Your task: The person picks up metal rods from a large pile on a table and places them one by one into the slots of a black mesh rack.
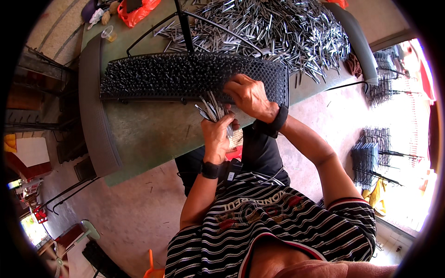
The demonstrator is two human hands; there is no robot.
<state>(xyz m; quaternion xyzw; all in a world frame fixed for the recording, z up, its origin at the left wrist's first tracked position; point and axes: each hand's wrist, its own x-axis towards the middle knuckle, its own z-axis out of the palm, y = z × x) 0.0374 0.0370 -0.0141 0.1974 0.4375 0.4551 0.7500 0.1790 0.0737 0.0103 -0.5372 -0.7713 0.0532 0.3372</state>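
My left hand [216, 135] is closed round a bundle of slim grey metal strips [214, 109], whose ends fan out above the fingers. Just in front of it lies a long black rack [276, 76] with rows of round holes. Small metal pieces stand close together across the rack's left and middle parts, while bare holes show at its right end. Over the rack's near edge, right of the middle, my right hand [249, 96] has its fingers pinched together. Those fingertips point down at the rack, and whatever they hold is hidden.
A big heap of loose metal strips [278, 28] covers the green table [153, 139] behind the rack. Black metal bars [185, 32] rise behind it. Grey curved panels [95, 102] lie at both sides. A plastic cup [109, 33] and red bag [136, 14] sit far left.
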